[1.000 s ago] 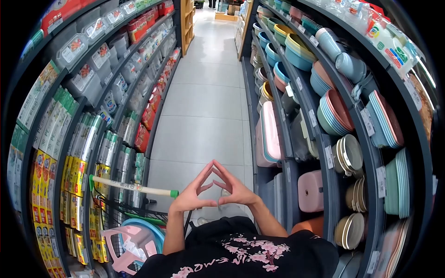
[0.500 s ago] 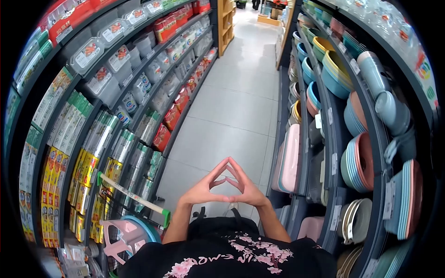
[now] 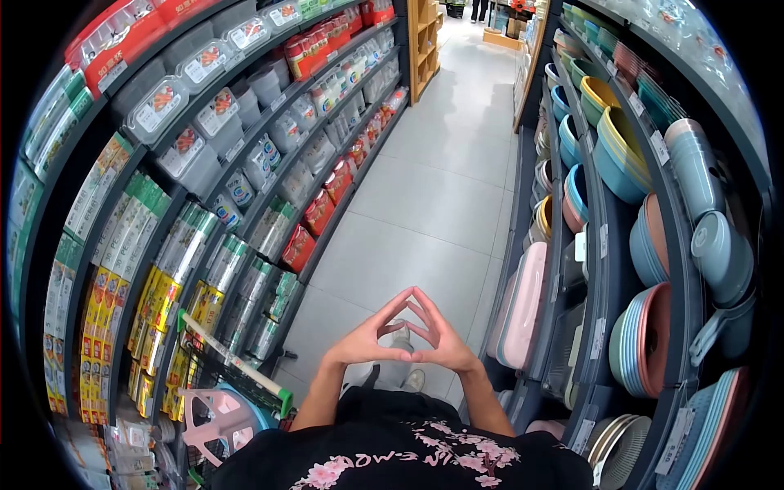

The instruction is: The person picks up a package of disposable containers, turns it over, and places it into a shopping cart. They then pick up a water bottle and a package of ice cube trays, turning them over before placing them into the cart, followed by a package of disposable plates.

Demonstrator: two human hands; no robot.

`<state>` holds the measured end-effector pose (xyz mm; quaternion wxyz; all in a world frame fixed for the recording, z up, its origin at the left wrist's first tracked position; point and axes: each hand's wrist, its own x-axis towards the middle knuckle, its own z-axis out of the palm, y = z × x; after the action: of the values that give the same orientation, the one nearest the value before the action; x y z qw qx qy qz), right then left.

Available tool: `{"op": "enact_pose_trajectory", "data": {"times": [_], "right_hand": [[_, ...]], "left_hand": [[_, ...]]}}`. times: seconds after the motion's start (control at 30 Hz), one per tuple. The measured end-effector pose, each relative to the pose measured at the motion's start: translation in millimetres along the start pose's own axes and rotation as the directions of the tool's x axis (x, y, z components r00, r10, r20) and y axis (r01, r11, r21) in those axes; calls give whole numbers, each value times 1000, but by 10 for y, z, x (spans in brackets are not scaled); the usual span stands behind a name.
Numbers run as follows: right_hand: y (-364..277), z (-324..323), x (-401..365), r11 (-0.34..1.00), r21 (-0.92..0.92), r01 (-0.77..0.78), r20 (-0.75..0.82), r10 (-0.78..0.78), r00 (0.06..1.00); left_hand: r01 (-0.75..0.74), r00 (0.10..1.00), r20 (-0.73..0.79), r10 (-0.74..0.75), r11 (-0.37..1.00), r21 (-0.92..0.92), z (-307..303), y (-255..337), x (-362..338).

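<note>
My left hand (image 3: 365, 340) and my right hand (image 3: 446, 341) are held out in front of my body over the aisle floor. Their fingertips meet at the top and the thumb tips touch below, framing a gap. The fingers are stretched out and neither hand holds anything. To the left of my left arm is a shopping cart's handle (image 3: 237, 364), pale with green ends. Inside the cart lie a pink plastic piece with cut-outs (image 3: 216, 418) and a blue round item (image 3: 259, 408), partly hidden by my shirt.
Left shelves carry long boxed rolls (image 3: 122, 220), clear plastic containers (image 3: 155, 110) and red packs (image 3: 298, 247). The right shelves hold stacked basins (image 3: 641, 339), pink trays (image 3: 523, 306) and blue dippers (image 3: 723, 253). Between them runs a tiled floor (image 3: 408, 204), with a person's legs far off.
My view has shifted, so the shelves and aisle sit further right. A shoe and trouser leg now show below my hands. The hands keep their fingertip-to-fingertip shape.
</note>
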<state>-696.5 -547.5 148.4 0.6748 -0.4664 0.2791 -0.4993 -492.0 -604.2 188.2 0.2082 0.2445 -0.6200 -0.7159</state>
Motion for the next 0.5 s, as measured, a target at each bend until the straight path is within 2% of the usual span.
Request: {"op": "enact_pose_trajectory", "data": {"times": [0.27,0.5], "right_hand": [[-242,-638,672,997,-71,-22,15,23,1000],[-560,-1284,1575,990,-138,-42,1,43,999]], "left_hand": [[-55,998,-23,55,998,-32,-450,-4,804],[-109,994,-30,107,992,-60,-1102,180,1723]]}}
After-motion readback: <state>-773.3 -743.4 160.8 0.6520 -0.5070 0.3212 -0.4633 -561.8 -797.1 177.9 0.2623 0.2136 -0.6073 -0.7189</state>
